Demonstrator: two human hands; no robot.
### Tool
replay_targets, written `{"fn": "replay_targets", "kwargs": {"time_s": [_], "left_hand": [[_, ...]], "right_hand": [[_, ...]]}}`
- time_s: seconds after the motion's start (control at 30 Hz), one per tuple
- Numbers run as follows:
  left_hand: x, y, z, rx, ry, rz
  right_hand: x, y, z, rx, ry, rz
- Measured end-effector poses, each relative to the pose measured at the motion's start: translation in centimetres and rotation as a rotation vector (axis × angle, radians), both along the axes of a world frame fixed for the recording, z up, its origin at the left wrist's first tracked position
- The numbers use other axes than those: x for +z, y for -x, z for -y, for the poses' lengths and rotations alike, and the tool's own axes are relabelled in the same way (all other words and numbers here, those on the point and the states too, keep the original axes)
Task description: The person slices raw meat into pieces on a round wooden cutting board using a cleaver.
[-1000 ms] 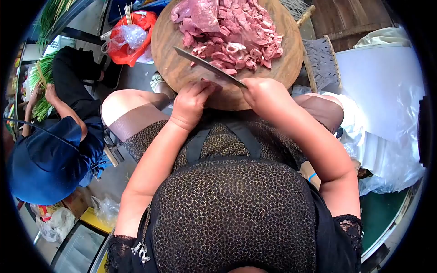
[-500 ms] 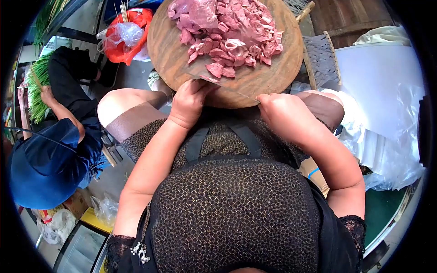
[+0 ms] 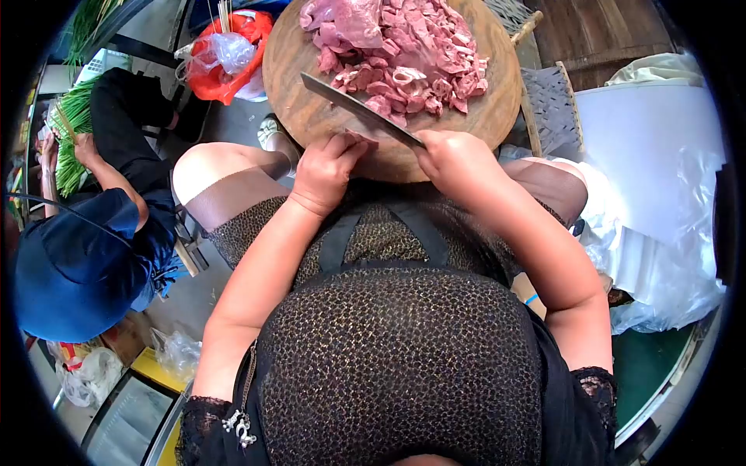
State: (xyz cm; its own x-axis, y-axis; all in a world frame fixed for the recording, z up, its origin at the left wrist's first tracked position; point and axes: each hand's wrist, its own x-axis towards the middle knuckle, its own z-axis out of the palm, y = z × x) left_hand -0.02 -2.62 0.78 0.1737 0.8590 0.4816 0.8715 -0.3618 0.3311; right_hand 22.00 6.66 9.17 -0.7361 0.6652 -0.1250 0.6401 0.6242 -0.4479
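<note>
A round wooden board (image 3: 291, 97) stands between my knees with a heap of cut pink meat (image 3: 420, 66) on its far part. My left hand (image 3: 325, 171) is closed at the near edge of the board, its fingertips on a small dark-red piece of meat (image 3: 364, 140). My right hand (image 3: 457, 161) grips the handle end of a knife (image 3: 357, 109). The blade slants up to the left over the board, between the heap and my left hand. Most of the handle is hidden in my fist.
At the left a co-worker in a dark blue hat (image 3: 70, 272) holds green stalks (image 3: 74, 136). A red bag-lined container (image 3: 221, 78) with sticks and clear plastic stands beyond the board's left side. A woven chair (image 3: 548, 101) and a white sheet (image 3: 645, 155) are at the right.
The knife was low at the board's near edge half a second ago; now its blade is raised over the board, and my right hand has moved up and left. My left hand stays about where it was.
</note>
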Motion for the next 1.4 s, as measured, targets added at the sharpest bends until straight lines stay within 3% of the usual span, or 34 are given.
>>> {"fn": "replay_targets", "kwargs": {"time_s": [0.1, 0.37, 0.63, 0.87, 1.07, 1.4], "left_hand": [[-0.5, -0.1, -0.1, -0.021, -0.012, 0.025], [-1.2, 0.0, -0.6, -0.025, -0.073, 0.048], [-1.7, 0.1, 0.2, 0.019, 0.073, 0.012], [-1.0, 0.4, 0.3, -0.022, -0.011, 0.114], [-1.2, 0.2, -0.6, -0.035, -0.014, 0.198], [-1.0, 0.2, -0.5, -0.030, 0.033, 0.209]], "right_hand": [[2.8, -2.0, 1.3, 0.018, 0.065, 0.011], [3.0, -3.6, 1.9, 0.071, 0.118, 0.199], [1.0, 2.5, 0.8, 0.100, 0.150, 0.232], [-1.7, 1.6, -0.1, -0.037, 0.019, 0.012], [2.6, -2.6, 1.5, -0.035, 0.125, 0.033], [2.9, -3.4, 2.6, 0.049, 0.120, 0.190]]}}
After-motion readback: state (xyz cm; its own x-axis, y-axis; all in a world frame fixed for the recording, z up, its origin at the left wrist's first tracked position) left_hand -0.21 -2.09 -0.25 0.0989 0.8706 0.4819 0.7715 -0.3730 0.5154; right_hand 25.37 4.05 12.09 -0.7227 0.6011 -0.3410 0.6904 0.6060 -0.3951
